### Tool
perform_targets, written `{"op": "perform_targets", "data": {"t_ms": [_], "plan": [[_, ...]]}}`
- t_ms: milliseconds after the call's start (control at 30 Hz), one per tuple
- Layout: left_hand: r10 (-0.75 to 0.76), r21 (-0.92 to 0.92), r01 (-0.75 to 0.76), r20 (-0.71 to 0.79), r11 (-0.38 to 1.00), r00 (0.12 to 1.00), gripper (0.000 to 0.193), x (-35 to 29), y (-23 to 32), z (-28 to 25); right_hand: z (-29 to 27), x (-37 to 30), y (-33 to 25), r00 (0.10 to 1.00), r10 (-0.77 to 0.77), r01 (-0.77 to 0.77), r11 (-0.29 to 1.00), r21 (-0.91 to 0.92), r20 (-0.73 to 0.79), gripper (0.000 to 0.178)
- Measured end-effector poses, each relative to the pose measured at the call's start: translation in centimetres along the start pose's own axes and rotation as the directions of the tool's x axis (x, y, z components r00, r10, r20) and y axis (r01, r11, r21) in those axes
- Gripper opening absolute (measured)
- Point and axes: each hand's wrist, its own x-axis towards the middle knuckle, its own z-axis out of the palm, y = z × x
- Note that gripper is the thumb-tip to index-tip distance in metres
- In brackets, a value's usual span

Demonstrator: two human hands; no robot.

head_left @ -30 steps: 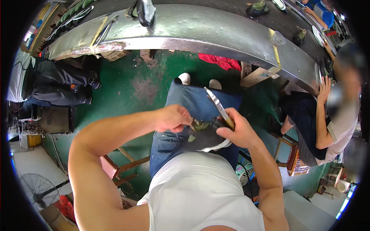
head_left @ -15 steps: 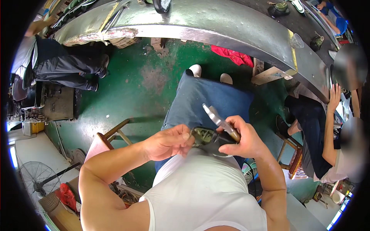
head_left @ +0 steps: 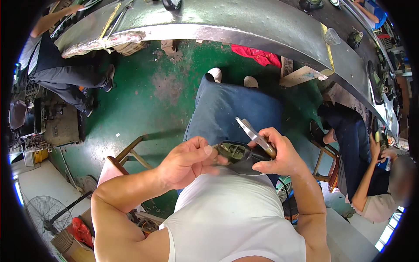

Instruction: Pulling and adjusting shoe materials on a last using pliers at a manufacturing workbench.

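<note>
Black and camouflage-green, the rounded shoe (head_left: 245,154) lies crosswise at the waist, between the left hand (head_left: 187,158), curled at its camouflage end, grip unclear, and the right hand (head_left: 280,153), which grips a shiny metal tool (head_left: 256,137), thumb at the shoe. Beyond the blue lap cloth (head_left: 231,102) runs a dented metal worktop (head_left: 244,22).

The left hand (head_left: 185,159) blurs at some fingertips beside a dark shoe (head_left: 238,152); whether those fingertips touch it, I cannot tell. The right hand (head_left: 281,153) covers the shoe's other end and part of a metal tool (head_left: 253,131). On the bench (head_left: 262,22), a black shoe (head_left: 171,4) is cut off at the top. Rightward, a co-worker's head (head_left: 400,175) is smudged; leftward, another worker (head_left: 67,75) is cut off.
</note>
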Motion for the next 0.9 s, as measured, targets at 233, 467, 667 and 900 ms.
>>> {"op": "perform_targets", "data": {"t_ms": [233,467,667,900], "plan": [[-0.436,0.925,0.233,-0.084,0.3,0.896,0.028,3.7,5.5,-6.4,-0.1,0.1,0.6,0.996,-0.069,0.07,0.997,-0.019,0.047,0.067],[0.359,0.821,-0.533,0.57,-0.206,0.739,0.115,7.8,0.6,-0.8,-0.4,4.4,2.0,0.907,0.062,-0.084,0.996,-0.035,-0.416,0.043],[0.642,0.594,-0.699,0.363,0.399,0.675,0.089,13.7,-1.3,-0.9,-1.1,3.9,1.7,0.953,0.017,0.03,0.988,0.151,-0.302,0.032],[0.482,0.524,-0.593,0.347,0.612,0.805,0.078,13.5,0.0,-3.9,0.6,-2.9,3.2,0.983,0.117,-0.099,0.986,0.13,-0.138,0.033]]}}
